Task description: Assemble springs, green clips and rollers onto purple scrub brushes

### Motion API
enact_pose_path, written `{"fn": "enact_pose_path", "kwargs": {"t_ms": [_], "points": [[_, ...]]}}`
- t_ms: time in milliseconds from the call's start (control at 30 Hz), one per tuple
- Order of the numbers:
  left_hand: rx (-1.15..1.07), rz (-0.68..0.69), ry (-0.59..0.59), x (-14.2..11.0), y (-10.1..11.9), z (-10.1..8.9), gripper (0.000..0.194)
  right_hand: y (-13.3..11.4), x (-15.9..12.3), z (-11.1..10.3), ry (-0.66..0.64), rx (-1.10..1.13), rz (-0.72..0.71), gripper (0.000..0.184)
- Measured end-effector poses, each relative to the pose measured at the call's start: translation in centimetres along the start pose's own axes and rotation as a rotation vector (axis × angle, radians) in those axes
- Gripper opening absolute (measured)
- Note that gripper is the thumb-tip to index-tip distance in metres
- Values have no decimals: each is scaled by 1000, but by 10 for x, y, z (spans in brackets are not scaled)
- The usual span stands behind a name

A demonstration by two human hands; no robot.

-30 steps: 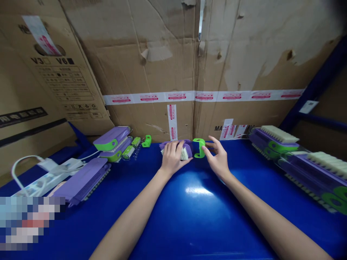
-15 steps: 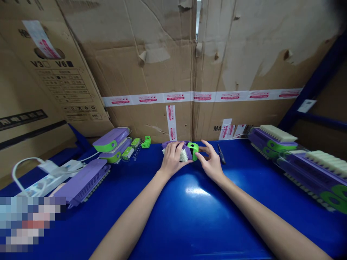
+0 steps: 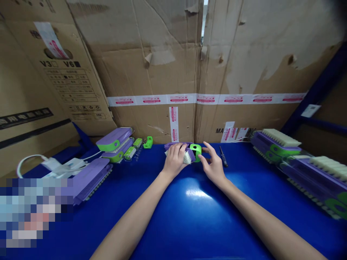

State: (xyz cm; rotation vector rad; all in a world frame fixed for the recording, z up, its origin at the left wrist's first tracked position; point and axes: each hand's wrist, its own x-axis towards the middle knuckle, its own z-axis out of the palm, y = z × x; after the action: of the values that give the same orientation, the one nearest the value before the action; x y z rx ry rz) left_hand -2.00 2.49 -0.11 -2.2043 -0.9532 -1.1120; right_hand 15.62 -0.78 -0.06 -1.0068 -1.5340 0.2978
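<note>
The left hand (image 3: 175,160) clamps a purple plastic brush body with white bristles (image 3: 182,154) against the blue table (image 3: 189,209), apparently steadying it while the right hand (image 3: 214,164) pinches a green plastic end cap (image 3: 195,151) touching its end.

The right hand (image 3: 214,165) has pressed the green cap (image 3: 196,151) against the purple brush (image 3: 181,154).

surface: glossy blue tabletop (image 3: 189,216) | left: purple-and-green plastic brushes (image 3: 115,139), white power strip (image 3: 63,168) | centre: small dark screwdriver (image 3: 223,156) | right: row of purple bristle brushes (image 3: 298,159)
</note>
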Motion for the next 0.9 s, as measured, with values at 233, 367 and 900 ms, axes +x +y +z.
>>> {"fn": "enact_pose_path", "kwargs": {"t_ms": [233, 367, 900], "points": [[46, -21, 7, 2, 3, -2, 59, 6, -1, 1, 4, -67, -108, 48], [58, 0, 17, 2, 2, -3, 59, 5, -1, 0, 6, -85, -112, 49], [13, 9, -3, 2, 1, -6, 66, 3, -3, 1, 2, -18, -77, 52]]}}
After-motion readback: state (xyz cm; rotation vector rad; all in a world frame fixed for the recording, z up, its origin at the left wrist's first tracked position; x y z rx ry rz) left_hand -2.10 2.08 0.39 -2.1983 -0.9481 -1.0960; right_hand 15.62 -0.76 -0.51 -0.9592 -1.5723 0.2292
